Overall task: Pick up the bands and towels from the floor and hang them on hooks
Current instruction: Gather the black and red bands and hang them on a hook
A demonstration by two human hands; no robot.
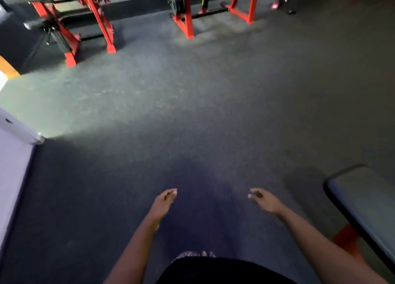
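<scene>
My left hand (163, 203) and my right hand (265, 200) are held out low in front of me over the dark rubber floor (192, 123). Both hold nothing, with the fingers loosely curled. No band, towel or hook shows in the head view. The picture is blurred by motion.
Red-framed gym machines stand at the far left (89, 23) and far middle (186, 12), the latter with black weight plates (176, 0). A black padded bench (363, 209) on a red leg stands at my right. A pale panel (12, 166) runs along my left.
</scene>
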